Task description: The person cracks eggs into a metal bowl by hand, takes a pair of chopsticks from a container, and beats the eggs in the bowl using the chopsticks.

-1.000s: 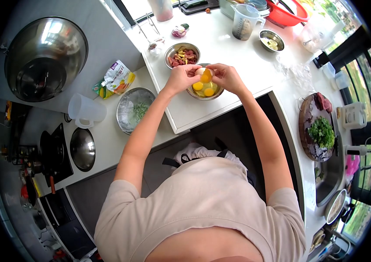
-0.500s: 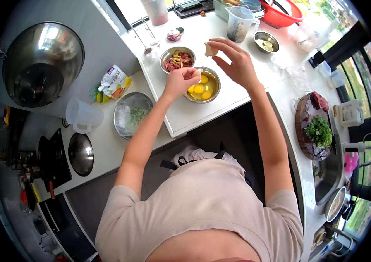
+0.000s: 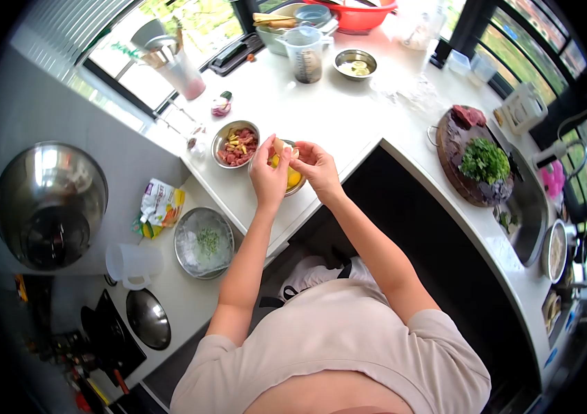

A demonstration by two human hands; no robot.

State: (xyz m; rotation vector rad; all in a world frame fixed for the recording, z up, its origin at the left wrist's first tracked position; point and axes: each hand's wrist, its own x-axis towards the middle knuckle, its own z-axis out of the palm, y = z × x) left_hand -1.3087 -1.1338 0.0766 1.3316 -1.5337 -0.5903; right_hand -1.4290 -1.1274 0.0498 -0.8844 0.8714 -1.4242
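Observation:
My left hand (image 3: 268, 178) and my right hand (image 3: 318, 170) are close together above a metal bowl of eggs. Between the left fingertips is a piece of eggshell (image 3: 279, 145). The right fingers are pinched around another piece of eggshell (image 3: 295, 153). Yellow yolks (image 3: 294, 179) show in the bowl beneath, though my hands cover much of it. Just left of it stands a metal bowl of sliced raw meat (image 3: 240, 146) with yellowish strips on top.
A cut purple onion (image 3: 221, 105), a measuring jug (image 3: 305, 56) and a small metal bowl with pale slices (image 3: 355, 65) are farther back. On the left counter is a metal bowl with chopped greens (image 3: 205, 243). A chopping board (image 3: 450, 153) with herbs and meat lies right.
My right hand has come down and leftward from beside the bowl to meet my left hand over the eggs. The camera view has turned, shifting the surroundings.

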